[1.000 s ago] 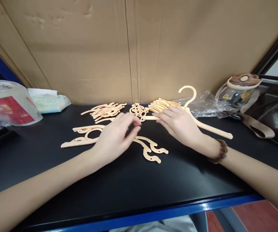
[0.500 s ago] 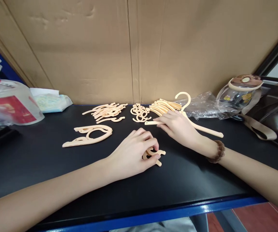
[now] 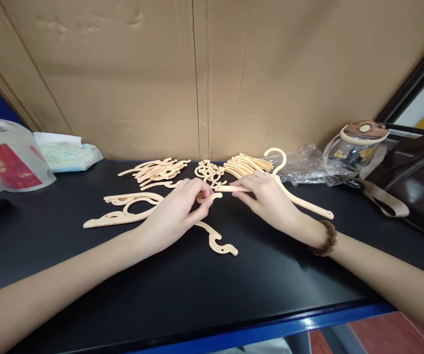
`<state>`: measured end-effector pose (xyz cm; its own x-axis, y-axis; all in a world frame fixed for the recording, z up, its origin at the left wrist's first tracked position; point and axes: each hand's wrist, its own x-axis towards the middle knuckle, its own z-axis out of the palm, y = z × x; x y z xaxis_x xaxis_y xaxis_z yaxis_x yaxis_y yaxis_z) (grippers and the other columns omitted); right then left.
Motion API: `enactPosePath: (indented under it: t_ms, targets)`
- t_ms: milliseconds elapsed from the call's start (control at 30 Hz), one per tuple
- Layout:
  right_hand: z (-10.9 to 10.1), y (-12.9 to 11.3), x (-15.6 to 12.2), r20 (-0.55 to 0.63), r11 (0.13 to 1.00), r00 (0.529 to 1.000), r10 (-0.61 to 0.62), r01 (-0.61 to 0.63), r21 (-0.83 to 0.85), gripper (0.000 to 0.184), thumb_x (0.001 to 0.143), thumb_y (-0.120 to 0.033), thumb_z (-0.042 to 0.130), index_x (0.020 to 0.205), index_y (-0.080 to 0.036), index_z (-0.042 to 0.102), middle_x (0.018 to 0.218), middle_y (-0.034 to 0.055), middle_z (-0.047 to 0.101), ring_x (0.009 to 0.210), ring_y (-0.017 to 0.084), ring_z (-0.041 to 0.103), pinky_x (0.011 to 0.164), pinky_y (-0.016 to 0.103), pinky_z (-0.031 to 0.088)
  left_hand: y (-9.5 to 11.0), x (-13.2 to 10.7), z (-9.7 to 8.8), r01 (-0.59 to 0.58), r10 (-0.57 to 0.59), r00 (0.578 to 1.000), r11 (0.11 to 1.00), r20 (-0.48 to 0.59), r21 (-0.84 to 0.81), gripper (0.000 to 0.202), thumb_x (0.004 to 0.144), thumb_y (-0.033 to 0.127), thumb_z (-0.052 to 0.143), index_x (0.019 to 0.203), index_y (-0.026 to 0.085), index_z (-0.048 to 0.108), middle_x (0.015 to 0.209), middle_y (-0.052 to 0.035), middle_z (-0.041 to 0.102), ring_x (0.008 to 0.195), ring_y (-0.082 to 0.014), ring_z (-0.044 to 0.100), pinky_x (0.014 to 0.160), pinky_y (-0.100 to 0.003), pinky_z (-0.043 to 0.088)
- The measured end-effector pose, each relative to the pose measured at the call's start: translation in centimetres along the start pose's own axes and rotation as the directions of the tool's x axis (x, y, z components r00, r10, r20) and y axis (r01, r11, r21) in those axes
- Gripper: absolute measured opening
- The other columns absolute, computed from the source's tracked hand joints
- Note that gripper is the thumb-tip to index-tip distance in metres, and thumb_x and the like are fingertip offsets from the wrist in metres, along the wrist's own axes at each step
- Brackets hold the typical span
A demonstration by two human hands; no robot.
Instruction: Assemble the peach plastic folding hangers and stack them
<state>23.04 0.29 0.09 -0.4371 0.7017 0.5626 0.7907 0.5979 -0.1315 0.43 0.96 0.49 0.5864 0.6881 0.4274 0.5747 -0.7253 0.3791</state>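
**Both hands meet at the hanger**

The left hand (image 3: 177, 211) has thumb and fingertips pinched on a small curved piece (image 3: 209, 196), held right up against the near end of the beige hanger (image 3: 300, 199). The right hand (image 3: 267, 196) grips that hanger by its left arm, fingers closed round the bar. The hook rises behind the knuckles and the other arm slants away across the black desk (image 3: 270, 285). A beaded bracelet (image 3: 324, 238) sits on the right wrist.

Just below the left hand lies a loose wavy piece (image 3: 217, 241), flat on the desk. To the left are two larger curved parts (image 3: 127, 209). Behind the hands, near the cardboard wall (image 3: 197, 73), lie a heap of thin curved pieces (image 3: 156, 172), a cluster of little hooks (image 3: 209, 172) and a stack of bars (image 3: 250, 163). Crumpled clear plastic (image 3: 303, 164) and a jar (image 3: 359, 147) sit far right.
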Motion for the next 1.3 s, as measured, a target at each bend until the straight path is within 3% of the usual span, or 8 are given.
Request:
enactPosePath:
  t_ms: [200, 400, 467, 567, 667, 933, 1300]
  targets:
    - [0.4, -0.5, -0.3, 0.017, 0.993, 1.0, -0.01, 0.008, 0.115, 0.013, 0.091, -0.022, 0.055, 0.098, -0.02, 0.066, 0.095, 0.0029, 0.07, 0.088, 0.018, 0.059, 0.082, 0.033, 0.042, 0.2, -0.2, 0.7, 0.136, -0.136, 0.991, 0.988, -0.001, 0.071, 0.015, 0.089, 0.031, 0.041, 0.078, 0.022, 0.036, 0.075, 0.0016, 0.049, 0.07, -0.0168, 0.049, 0.063, -0.029, 0.038]
    - [0.3, -0.7, -0.4, 0.009, 0.988, 0.999, -0.031, 0.029, 0.148, 0.013, 0.092, -0.026, 0.055, 0.097, -0.02, 0.066, 0.093, 0.0027, 0.069, 0.088, 0.019, 0.058, 0.082, 0.033, 0.041, 0.6, -0.5, 0.1, 0.266, -0.271, 0.962, 0.96, 0.045, 0.085, 0.001, 0.083, 0.023, 0.035, 0.082, 0.023, 0.036, 0.057, 0.0077, 0.046, 0.049, -0.0145, 0.044, 0.053, -0.026, 0.031]
    - [0.2, -0.8, -0.4, 0.005, 0.985, 0.999, -0.042, 0.04, 0.168, 0.013, 0.091, -0.027, 0.057, 0.097, -0.02, 0.065, 0.092, 0.0017, 0.069, 0.087, 0.018, 0.057, 0.082, 0.032, 0.04, 0.4, -0.4, 0.0, 0.276, -0.28, 0.959, 0.958, 0.041, 0.082, 0.007, 0.082, 0.023, 0.033, 0.087, 0.024, 0.039, 0.054, 0.0084, 0.047, 0.049, -0.0151, 0.044, 0.052, -0.026, 0.031]
    - [0.2, -0.9, -0.4, 0.009, 0.982, 0.998, -0.06, 0.057, 0.178, 0.012, 0.091, -0.027, 0.058, 0.097, -0.02, 0.065, 0.09, 0.0008, 0.069, 0.085, 0.017, 0.056, 0.081, 0.031, 0.04, 0.0, -0.3, 0.0, 0.255, -0.262, 0.963, 0.962, 0.065, 0.1, 0.016, 0.084, 0.025, 0.03, 0.077, 0.023, 0.044, 0.054, 0.0057, 0.047, 0.051, -0.016, 0.046, 0.052, -0.027, 0.029]
    - [0.1, -1.0, -0.4, 0.023, 0.981, 0.997, -0.075, 0.069, 0.179, 0.012, 0.091, -0.028, 0.057, 0.096, -0.02, 0.065, 0.089, 0.0009, 0.068, 0.085, 0.017, 0.056, 0.08, 0.031, 0.039, -0.1, -0.3, 0.2, 0.219, -0.231, 0.969, 0.968, 0.085, 0.125, 0.024, 0.085, 0.027, 0.027, 0.063, 0.021, 0.036, 0.053, 0.0032, 0.044, 0.051, -0.0159, 0.044, 0.051, -0.028, 0.026]
    - [0.3, -0.8, -0.6, 0.016, 0.972, 0.993, -0.115, 0.109, 0.208, 0.015, 0.092, -0.029, 0.054, 0.099, -0.02, 0.064, 0.09, 0.0033, 0.068, 0.085, 0.018, 0.056, 0.079, 0.032, 0.04, 0.4, -0.3, 0.6, 0.141, -0.157, 0.983, 0.978, 0.093, 0.154, 0.029, 0.088, 0.041, 0.042, 0.068, 0.022, 0.032, 0.052, 0.0065, 0.041, 0.045, -0.0129, 0.041, 0.048, -0.024, 0.025]
    - [0.2, -0.8, -0.9, 0.032, 0.964, 0.99, -0.137, 0.126, 0.236, 0.017, 0.092, -0.03, 0.054, 0.1, -0.019, 0.065, 0.087, 0.0025, 0.068, 0.082, 0.016, 0.056, 0.076, 0.03, 0.041, 0.1, -0.4, 0.2, 0.017, -0.074, 0.966, 0.974, 0.247, 0.226, 0.032, 0.096, 0.045, 0.032, 0.073, 0.022, 0.035, 0.052, 0.0051, 0.044, 0.044, -0.0147, 0.044, 0.046, -0.025, 0.02]
